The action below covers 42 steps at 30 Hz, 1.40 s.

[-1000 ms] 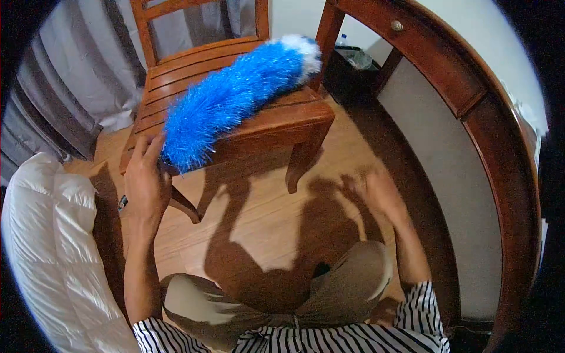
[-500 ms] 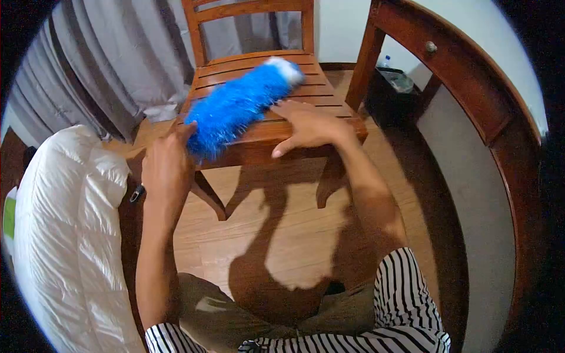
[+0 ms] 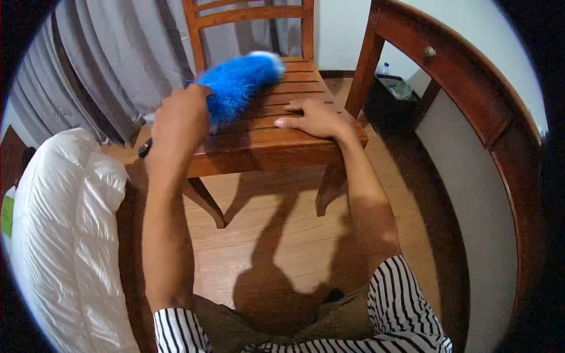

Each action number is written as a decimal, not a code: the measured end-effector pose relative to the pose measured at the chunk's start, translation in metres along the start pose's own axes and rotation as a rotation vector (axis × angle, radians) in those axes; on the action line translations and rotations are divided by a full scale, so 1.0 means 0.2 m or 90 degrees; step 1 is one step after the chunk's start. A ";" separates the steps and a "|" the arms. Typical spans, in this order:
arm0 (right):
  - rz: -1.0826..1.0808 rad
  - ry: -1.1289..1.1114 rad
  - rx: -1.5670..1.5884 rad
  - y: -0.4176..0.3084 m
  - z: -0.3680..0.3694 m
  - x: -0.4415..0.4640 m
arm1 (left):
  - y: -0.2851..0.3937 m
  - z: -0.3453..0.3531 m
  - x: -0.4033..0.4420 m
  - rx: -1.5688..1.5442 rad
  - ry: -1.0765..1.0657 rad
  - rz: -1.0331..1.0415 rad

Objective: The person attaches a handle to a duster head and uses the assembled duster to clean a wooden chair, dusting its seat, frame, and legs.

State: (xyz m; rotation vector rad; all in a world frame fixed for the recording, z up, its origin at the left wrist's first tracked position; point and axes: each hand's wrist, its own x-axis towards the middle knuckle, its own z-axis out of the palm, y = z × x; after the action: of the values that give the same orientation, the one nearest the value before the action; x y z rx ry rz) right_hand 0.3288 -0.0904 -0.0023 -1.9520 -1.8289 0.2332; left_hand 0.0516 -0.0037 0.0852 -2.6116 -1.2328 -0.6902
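Observation:
My left hand [image 3: 181,120] is wrapped round the handle of a blue fluffy duster [image 3: 235,85]. The duster's white-tipped end points to the far right, over the slatted seat of a wooden chair [image 3: 247,144], and is a little blurred. Behind my wrist a dark end of the handle sticks out; the rest of the handle is hidden by my fingers. On the right part of the seat lies my right hand [image 3: 318,120], fingers loosely stretched and thumb apart, holding nothing.
A white quilt [image 3: 70,235] bulges at the left. Grey curtains [image 3: 118,59] hang behind the chair. To the right stands a wooden desk [image 3: 406,35] with a drawer knob, and under it a dark bin [image 3: 382,106] with a bottle nearby.
The duster has moved up and to the left, towards the chair's back, with my left hand on it. My right hand has shifted slightly right and lies flatter on the seat.

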 end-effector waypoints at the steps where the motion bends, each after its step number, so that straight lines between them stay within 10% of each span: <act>1: 0.028 -0.025 0.002 -0.02 -0.02 0.00 | -0.06 0.03 0.01 -0.050 0.004 0.038; 5: 0.036 -0.066 0.011 -0.03 -0.05 0.04 | -0.25 0.08 0.08 -0.418 -0.287 0.073; 11: 0.048 -0.022 0.002 0.02 0.02 0.03 | -0.22 0.04 0.04 -0.061 -0.013 -0.096; 24: 0.080 -0.069 0.012 -0.03 -0.07 0.03 | -0.33 0.20 0.11 -0.301 -0.188 0.174; 31: 0.044 0.012 -0.007 -0.04 0.04 0.05 | -0.28 0.17 0.06 -0.081 0.000 -0.072; 37: 0.036 -0.121 -0.019 -0.35 0.00 -0.02 | -0.37 0.12 0.07 -0.417 -0.241 0.164; 42: -0.063 -0.082 -0.057 -0.33 0.05 0.01 | -0.22 0.13 0.08 -0.118 -0.090 -0.013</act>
State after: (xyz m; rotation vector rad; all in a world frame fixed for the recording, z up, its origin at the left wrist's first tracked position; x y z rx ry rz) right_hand 0.2660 -0.0854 0.0181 -1.9394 -2.0448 0.2542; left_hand 0.0351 0.0443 0.0684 -2.8462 -1.2932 -0.6616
